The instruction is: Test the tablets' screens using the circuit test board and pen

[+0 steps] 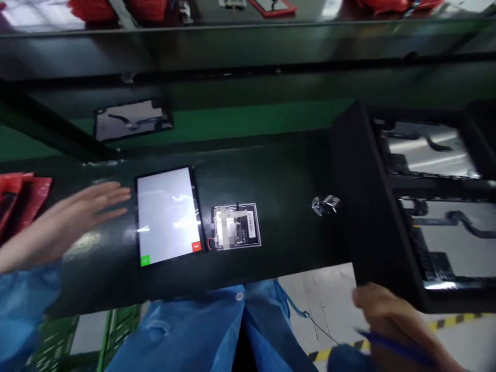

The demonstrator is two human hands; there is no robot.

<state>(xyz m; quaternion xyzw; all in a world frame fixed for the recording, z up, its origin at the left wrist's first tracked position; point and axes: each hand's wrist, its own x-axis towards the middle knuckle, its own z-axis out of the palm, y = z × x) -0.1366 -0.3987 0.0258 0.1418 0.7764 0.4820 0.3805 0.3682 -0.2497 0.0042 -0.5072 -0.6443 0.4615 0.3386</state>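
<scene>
A tablet screen (pixel 166 217) lies on the dark bench, lit white, with a green square and a red square at its lower corners. My left hand (pixel 93 206) hovers just left of it, fingers stretched out and holding nothing. Against the screen's right edge is a small circuit board (pixel 236 227) with a strip of tape, a label and a red wire. My right hand (pixel 395 320) is low at the right, off the bench's front edge near a black tray. Motion blur smears its fingers; a blue band crosses near the wrist.
The black foam tray (pixel 349 206) at the right holds screen panels (pixel 457 232). Crumpled clear film (pixel 325 205) sits left of it. Another panel (pixel 134 120) leans at the back. Red bags (pixel 27 199) lie far left. A shelf (pixel 248 46) spans the back.
</scene>
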